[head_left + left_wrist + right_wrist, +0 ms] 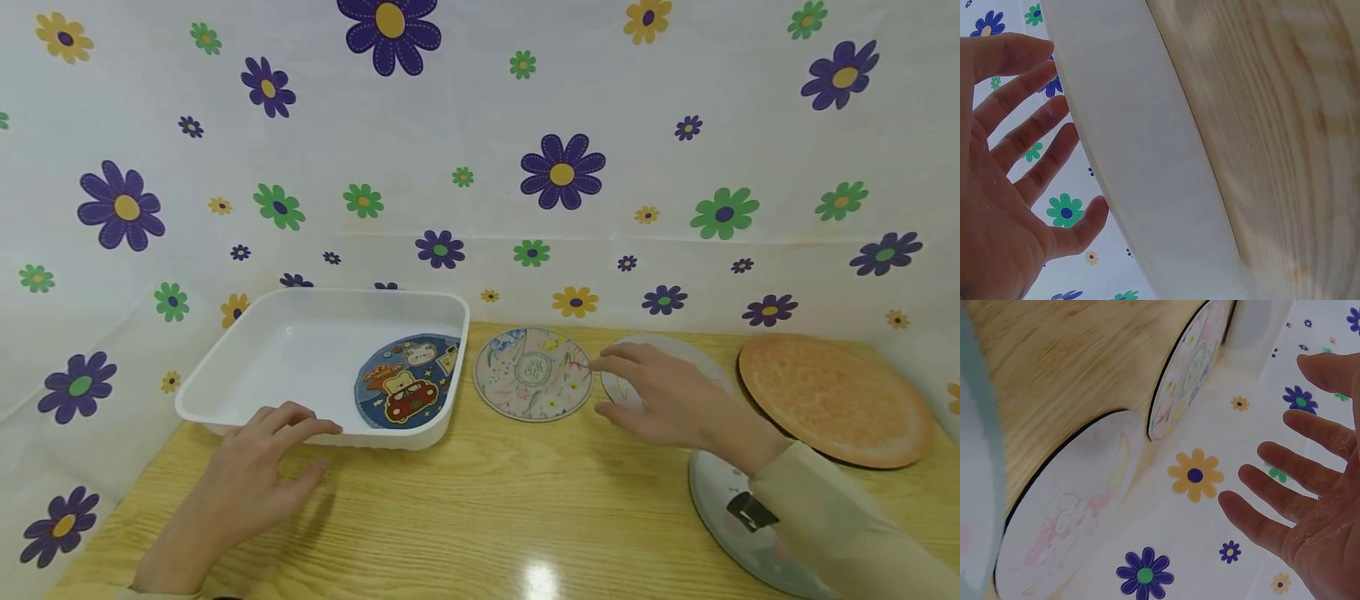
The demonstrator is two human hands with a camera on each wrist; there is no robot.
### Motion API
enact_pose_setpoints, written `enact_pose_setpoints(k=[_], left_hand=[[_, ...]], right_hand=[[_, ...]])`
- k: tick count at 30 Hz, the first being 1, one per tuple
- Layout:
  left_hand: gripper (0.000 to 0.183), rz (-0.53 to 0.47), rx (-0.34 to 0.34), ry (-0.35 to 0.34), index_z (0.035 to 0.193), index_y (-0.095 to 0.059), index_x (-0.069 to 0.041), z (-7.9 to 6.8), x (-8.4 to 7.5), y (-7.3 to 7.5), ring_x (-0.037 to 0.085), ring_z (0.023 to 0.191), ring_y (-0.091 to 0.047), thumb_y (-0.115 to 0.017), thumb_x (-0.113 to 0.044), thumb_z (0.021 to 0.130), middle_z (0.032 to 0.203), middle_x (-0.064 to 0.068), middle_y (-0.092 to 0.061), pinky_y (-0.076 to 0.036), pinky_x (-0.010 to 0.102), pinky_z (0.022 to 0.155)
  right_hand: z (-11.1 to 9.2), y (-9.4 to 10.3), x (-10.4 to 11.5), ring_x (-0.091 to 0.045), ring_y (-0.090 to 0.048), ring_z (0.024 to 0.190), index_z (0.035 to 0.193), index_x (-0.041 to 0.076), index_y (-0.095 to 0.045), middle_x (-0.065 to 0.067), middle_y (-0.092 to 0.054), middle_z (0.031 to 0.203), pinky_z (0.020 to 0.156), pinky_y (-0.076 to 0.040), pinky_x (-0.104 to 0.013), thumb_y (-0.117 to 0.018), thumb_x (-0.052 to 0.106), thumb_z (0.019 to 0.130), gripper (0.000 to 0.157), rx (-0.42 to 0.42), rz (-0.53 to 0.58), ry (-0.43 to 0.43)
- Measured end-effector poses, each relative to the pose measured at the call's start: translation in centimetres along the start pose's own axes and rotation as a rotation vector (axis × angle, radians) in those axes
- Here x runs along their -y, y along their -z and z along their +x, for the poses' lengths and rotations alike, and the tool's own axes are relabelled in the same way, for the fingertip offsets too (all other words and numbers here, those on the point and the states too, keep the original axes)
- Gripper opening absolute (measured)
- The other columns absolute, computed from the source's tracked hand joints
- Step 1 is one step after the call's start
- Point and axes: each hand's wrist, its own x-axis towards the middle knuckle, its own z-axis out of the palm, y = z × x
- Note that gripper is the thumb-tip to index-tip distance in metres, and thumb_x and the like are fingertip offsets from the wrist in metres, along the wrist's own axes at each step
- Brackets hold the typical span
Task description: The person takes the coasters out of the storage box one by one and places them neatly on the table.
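My left hand [251, 479] is at the front rim of a white plastic tub [307, 354], palm down and fingers loosely bent. In the left wrist view its fingertips lie along the edge of the tub's wall [1135, 137]; whether they press it I cannot tell. A round blue mat [405, 392] with a cartoon bear in a red car lies inside the tub, at its right. My right hand [667, 400] hovers with spread fingers over a round whitish mat [693, 354], partly covering it, and holds nothing. Left of that hand is a round floral mat [517, 379].
A round orange mat [832, 400] lies at the far right of the wooden table [465, 517]. My right sleeve partly hides a round grey mat [723, 512] with a dark patch. Behind the table hangs a white flower-print cloth [480, 108].
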Motion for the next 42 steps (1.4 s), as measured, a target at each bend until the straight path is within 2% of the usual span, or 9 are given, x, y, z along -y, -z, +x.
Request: enact_pose_setpoints(k=[7,13,24,29,37,42], left_hand=[[0.033,-0.008,-0.021,-0.015,0.107,-0.074,-0.030,0.3,0.0,-0.3,0.019,0.094,-0.061,-0.082,-0.018,0.077,0.101,-0.008,-0.066,-0.044,0.038,0.068],[0.033,-0.022,-0.011,-0.002,0.107,-0.074,-0.031,0.5,0.0,-0.1,0.020,0.097,-0.060,-0.083,-0.018,0.077,0.101,-0.008,-0.066,-0.041,0.038,0.068],[0.031,0.002,0.009,0.009,0.106,-0.074,-0.032,0.4,0.0,0.0,0.021,0.096,-0.061,-0.081,-0.019,0.078,0.101,-0.008,-0.066,-0.046,0.040,0.069],[0.031,0.009,0.013,0.011,0.106,-0.074,-0.033,0.2,0.1,0.0,0.021,0.096,-0.062,-0.082,-0.021,0.078,0.102,-0.008,-0.067,-0.047,0.041,0.068],[0.032,0.007,0.009,0.011,0.105,-0.074,-0.035,0.0,0.2,0.0,0.019,0.096,-0.062,-0.082,-0.021,0.078,0.101,-0.009,-0.067,-0.048,0.041,0.068],[0.033,0.005,0.011,0.026,0.105,-0.073,-0.036,0.0,0.1,-0.1,0.018,0.096,-0.061,-0.083,-0.021,0.077,0.101,-0.011,-0.066,-0.045,0.040,0.068]], right_hand=[[1.7,-0.1,1.2,-0.037,-0.060,0.130,0.135,0.013,-0.065,-0.015,-0.062,0.141,0.102,-0.052,-0.055,-0.069,0.035,0.093,0.048,0.000,0.014,0.035],[2.7,-0.1,2.1,-0.036,-0.058,0.133,0.138,0.015,-0.063,-0.013,-0.059,0.146,0.102,-0.051,-0.056,-0.068,0.037,0.094,0.049,0.014,0.057,0.047],[4.8,-0.6,3.5,-0.033,-0.059,0.132,0.134,0.012,-0.066,-0.013,-0.062,0.141,0.106,-0.050,-0.050,-0.069,0.037,0.094,0.048,-0.024,0.047,0.176],[5.9,-0.8,4.7,-0.031,-0.059,0.132,0.135,0.013,-0.065,-0.011,-0.062,0.141,0.108,-0.050,-0.048,-0.066,0.037,0.096,0.045,-0.011,0.045,0.208],[8.4,-1.9,7.0,-0.029,-0.063,0.127,0.130,0.015,-0.068,-0.008,-0.066,0.136,0.106,-0.052,-0.045,-0.068,0.035,0.094,0.041,-0.060,0.049,0.276],[9.9,-2.5,8.9,-0.027,-0.064,0.126,0.131,0.014,-0.067,-0.009,-0.065,0.137,0.105,-0.052,-0.042,-0.067,0.034,0.096,0.040,-0.046,0.090,0.334]])
